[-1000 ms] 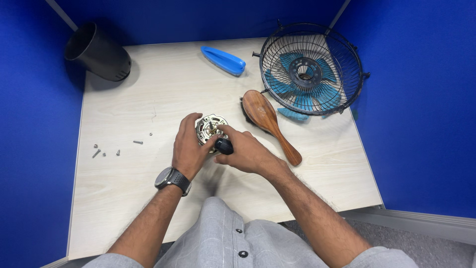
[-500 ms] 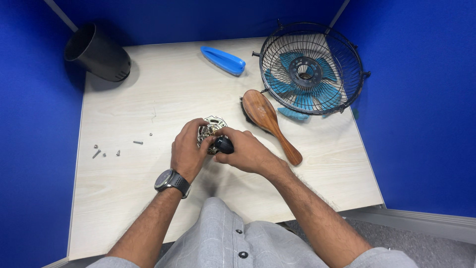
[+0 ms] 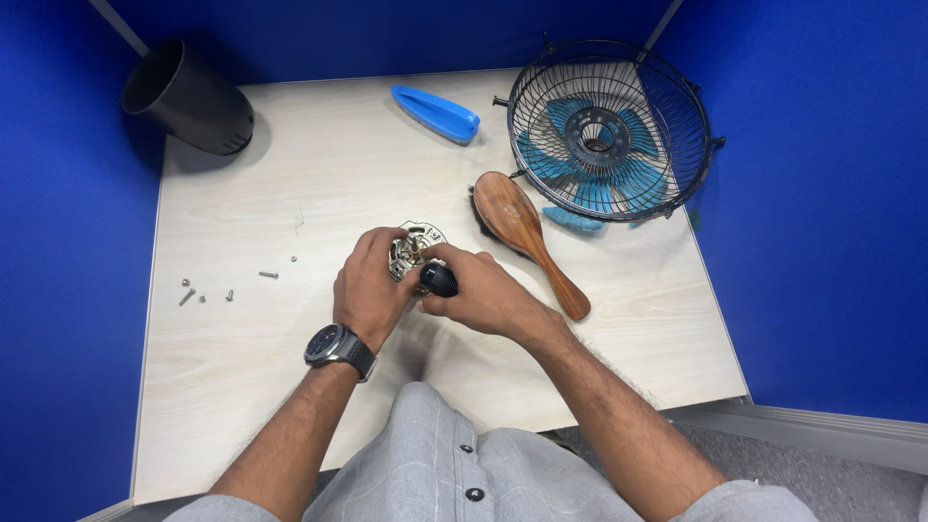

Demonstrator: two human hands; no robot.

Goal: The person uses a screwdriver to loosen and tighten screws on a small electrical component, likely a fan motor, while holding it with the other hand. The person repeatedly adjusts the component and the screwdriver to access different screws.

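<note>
A small round metal motor part (image 3: 416,244) is held over the middle of the pale wooden table (image 3: 290,193). My left hand (image 3: 369,288), with a wristwatch on its wrist, grips the part from the left. My right hand (image 3: 480,295) holds a black-handled tool (image 3: 439,279) against the part from the right. The tool's tip is hidden between my fingers and the part.
A wooden brush (image 3: 522,232) lies just right of my hands. Behind it a black wire fan guard with blue blades (image 3: 607,130) lies flat. A blue plastic piece (image 3: 435,112) and a black cylinder (image 3: 188,97) sit at the back. Several small screws (image 3: 227,287) lie left.
Both hands have turned the metal part slightly while staying in the same spot; the black tool handle shows more between my fingers now.
</note>
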